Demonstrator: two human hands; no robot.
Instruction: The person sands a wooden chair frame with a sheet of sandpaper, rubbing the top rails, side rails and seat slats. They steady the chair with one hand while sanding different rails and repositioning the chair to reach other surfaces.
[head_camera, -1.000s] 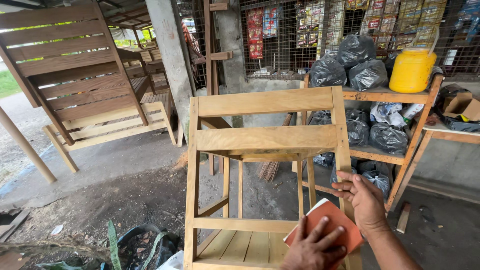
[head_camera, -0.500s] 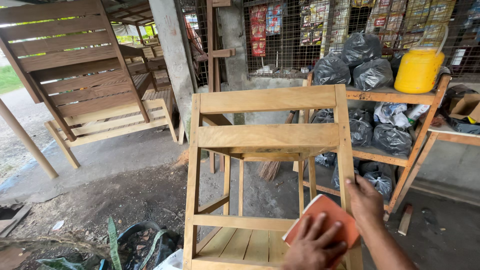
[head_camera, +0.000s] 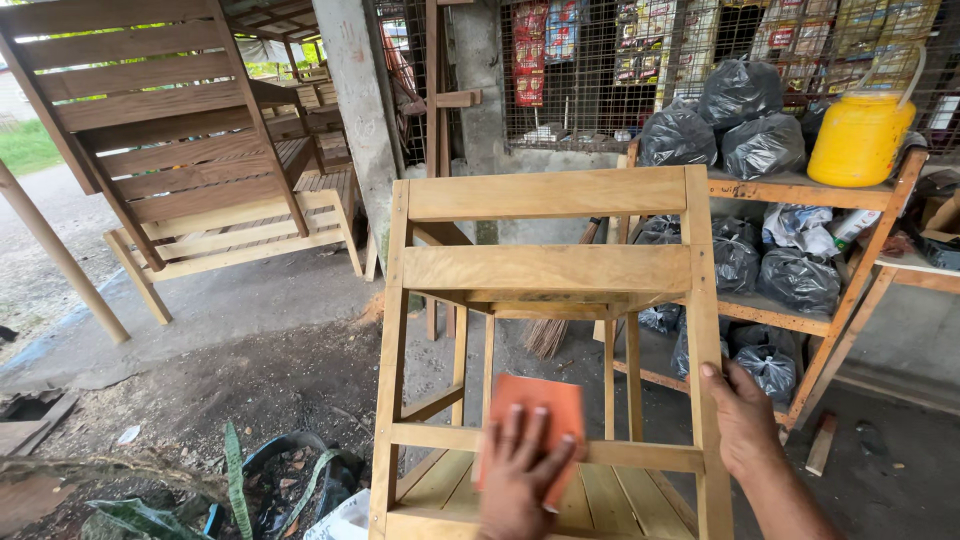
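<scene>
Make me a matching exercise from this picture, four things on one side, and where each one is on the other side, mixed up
Things:
1. orange sandpaper sheet
2. yellow jug
3. right hand
4. black plastic bags

Places:
A. gripping the right upright of the wooden chair
B. on the top shelf of the wooden rack, at its right end
C. pressed under the left hand against the chair's lower rail
D. on the rack's top shelf, left of the jug

Pairs: 1-C, 2-B, 3-A, 4-D
</scene>
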